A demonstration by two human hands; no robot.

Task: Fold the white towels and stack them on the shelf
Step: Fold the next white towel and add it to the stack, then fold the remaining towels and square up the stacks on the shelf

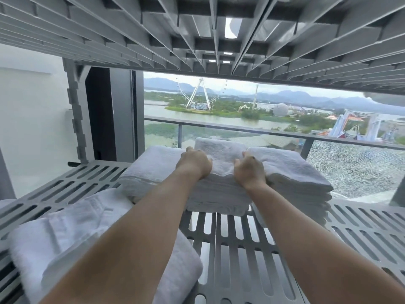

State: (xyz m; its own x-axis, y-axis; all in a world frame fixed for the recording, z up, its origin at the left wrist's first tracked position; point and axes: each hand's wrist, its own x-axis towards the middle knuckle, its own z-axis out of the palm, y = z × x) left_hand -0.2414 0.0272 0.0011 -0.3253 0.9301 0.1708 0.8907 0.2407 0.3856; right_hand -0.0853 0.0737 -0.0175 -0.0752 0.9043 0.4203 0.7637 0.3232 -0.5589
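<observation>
Both my arms reach into a grey slotted shelf [236, 235]. My left hand [195, 162] and my right hand [248, 170] grip the top of a folded white towel [221, 154] that lies on a middle stack of folded towels [219, 198]. A folded white towel [151, 170] lies to the left of that stack, touching it. Another stack of folded towels [302, 181] sits to its right. A further folded white towel [87, 233] lies at the near left under my left forearm.
The ribbed underside of the shelf above [197, 29] hangs close over the hands. A grey notched upright [75, 115] stands at the back left. Behind the shelf is a window with a balcony rail [263, 131]. Bare slotted shelf surface shows at the right [368, 229].
</observation>
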